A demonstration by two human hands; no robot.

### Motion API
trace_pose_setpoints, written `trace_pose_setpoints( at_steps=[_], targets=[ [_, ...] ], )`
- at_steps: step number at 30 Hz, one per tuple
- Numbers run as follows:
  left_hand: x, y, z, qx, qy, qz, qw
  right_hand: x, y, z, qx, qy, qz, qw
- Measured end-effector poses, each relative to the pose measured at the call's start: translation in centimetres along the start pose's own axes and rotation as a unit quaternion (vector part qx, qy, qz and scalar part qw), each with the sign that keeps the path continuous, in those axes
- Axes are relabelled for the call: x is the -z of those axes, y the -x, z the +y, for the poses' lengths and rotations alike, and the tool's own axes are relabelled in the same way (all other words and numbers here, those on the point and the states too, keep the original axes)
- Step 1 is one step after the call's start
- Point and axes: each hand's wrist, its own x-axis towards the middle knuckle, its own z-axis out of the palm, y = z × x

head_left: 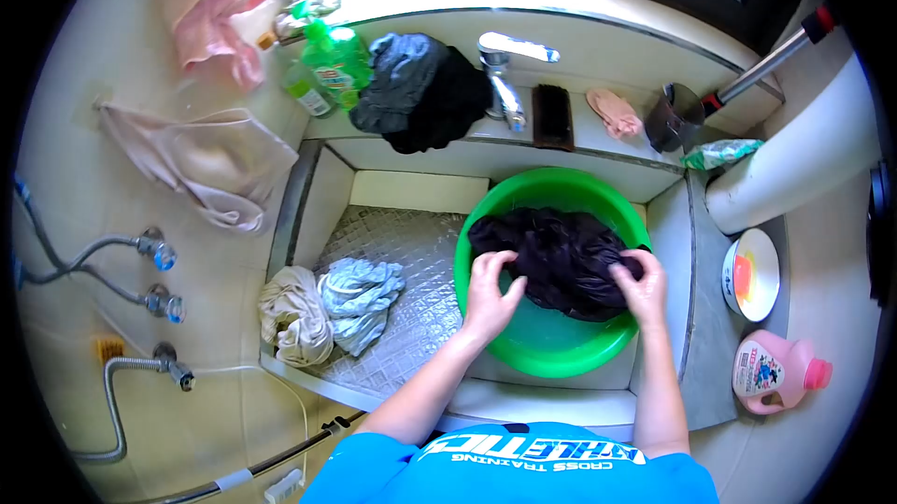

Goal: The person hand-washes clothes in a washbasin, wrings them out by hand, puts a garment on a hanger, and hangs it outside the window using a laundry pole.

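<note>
Head view: dark cloth (561, 256) in green basin (561, 363), judged partway: wetted, not yet out. Left hand (491, 297) at its edge, thumb and fingers apart; right hand (643, 289) curled against it, grip uncertain.

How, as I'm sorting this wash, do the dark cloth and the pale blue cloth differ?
The dark cloth is in the basin; the pale blue cloth lies outside it, on the sink floor. The dark cloth is nearly black; the pale blue cloth far lighter. The left hand and right hand are at the dark cloth; neither touches the pale blue cloth. Both are crumpled.
</note>
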Motion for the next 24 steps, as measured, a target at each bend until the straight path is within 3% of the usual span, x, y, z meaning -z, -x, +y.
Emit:
trace_pose_setpoints(
  at_steps=[1,2,3,5,7,9,11,12,13,14,15,17,18,19,21,22,24],
  targets=[
    [0.3,0.4,1.1,-0.091,-0.064,0.025,0.993,-0.2,0.6,-1.2,-0.010,-0.006,0.000,1.000],
    [0.5,0.8,1.9,-0.081,-0.131,-0.011,0.988,-1.6,1.4,-3.4,0.008,0.083,-0.026,0.996],
    [-5.4,-2.9,3.2,-0.094,-0.153,-0.035,0.983,0.9,-1.5,-0.2,0.020,0.183,-0.047,0.982],
    [-6.0,-3.3,3.0,0.029,-0.282,-0.164,0.945,-1.3,-1.7,-0.2,-0.021,0.194,-0.082,0.977],
    [-6.9,-3.4,-1.3,0.028,-0.348,-0.184,0.919,-3.9,-1.1,0.2,-0.047,0.186,-0.123,0.974],
    [-7.6,-5.1,-4.5,0.043,-0.329,-0.215,0.918,-5.2,-1.9,0.4,-0.097,0.197,-0.165,0.962],
    [-9.0,-6.9,-6.9,-0.017,-0.439,-0.226,0.869,-5.9,-3.1,1.8,-0.091,0.217,-0.180,0.955],
    [-9.9,-6.4,-8.1,-0.014,-0.438,-0.233,0.868,-6.8,-3.1,3.0,-0.095,0.251,-0.201,0.942],
    [-10.9,-6.2,-8.9,-0.040,-0.442,-0.159,0.882,-8.3,-3.4,4.6,-0.095,0.283,-0.216,0.930],
    [-11.2,-5.8,-9.3,-0.066,-0.444,-0.085,0.890,-11.7,-2.7,9.7,-0.010,0.383,-0.152,0.911],
    [-10.8,-6.2,-8.8,-0.069,-0.445,-0.088,0.889,-11.5,-2.8,9.7,-0.015,0.383,-0.150,0.911],
    [-8.6,-8.2,-6.1,0.027,-0.452,-0.245,0.857,-10.5,-4.6,8.8,-0.040,0.385,-0.294,0.874],
    [-7.8,-7.8,-4.9,0.034,-0.458,-0.216,0.862,-7.2,-5.3,4.1,-0.029,0.392,-0.325,0.860],
    [-7.0,-7.2,-3.5,0.025,-0.458,-0.210,0.863,-6.7,-4.7,4.3,-0.028,0.396,-0.315,0.862],
    [-4.8,-5.0,-0.9,0.001,-0.305,-0.101,0.947,-5.8,-2.2,5.2,0.010,0.324,-0.120,0.938],
    [-3.6,-4.6,-0.2,-0.002,-0.263,-0.096,0.960,-4.5,-2.2,4.7,0.012,0.326,-0.114,0.938],
    [-0.9,-3.4,1.1,0.012,-0.219,-0.090,0.972,-1.5,-1.6,3.3,-0.035,0.179,-0.143,0.973]
  ],
)
